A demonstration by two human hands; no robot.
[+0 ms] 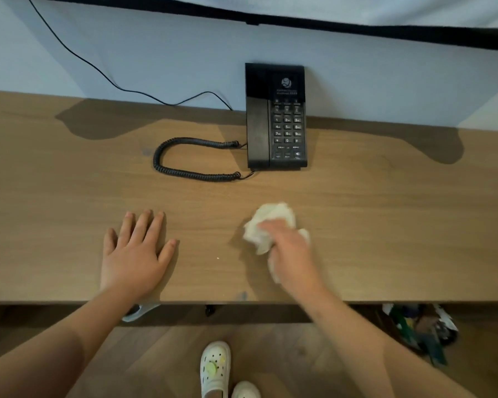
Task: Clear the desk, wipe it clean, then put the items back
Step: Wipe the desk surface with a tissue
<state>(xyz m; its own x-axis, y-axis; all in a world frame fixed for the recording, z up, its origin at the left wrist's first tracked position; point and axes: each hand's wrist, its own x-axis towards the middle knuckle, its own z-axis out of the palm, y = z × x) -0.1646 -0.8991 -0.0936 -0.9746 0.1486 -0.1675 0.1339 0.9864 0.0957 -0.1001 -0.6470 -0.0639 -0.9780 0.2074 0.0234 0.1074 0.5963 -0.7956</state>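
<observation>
Head view: wipe stage. Right hand (291,248) grip is clamped on a crumpled white cloth (273,219), which is pressed to the tabletop (385,211) near the front edge. Left hand (135,254) at its 9 o'clock lies flat with fingers spread, grip apart, holding nothing. Phone (276,119) sits at the cloth's 12 o'clock by the wall, with its coiled cord (190,159) at the phone's 8 o'clock.

My take:
- Flatten the cloth for more contact.
- Overlap strokes.
- Catch the pale speck (218,258) at the cloth's 8 o'clock.
- Lift phone and cord, don't wipe round them.
</observation>
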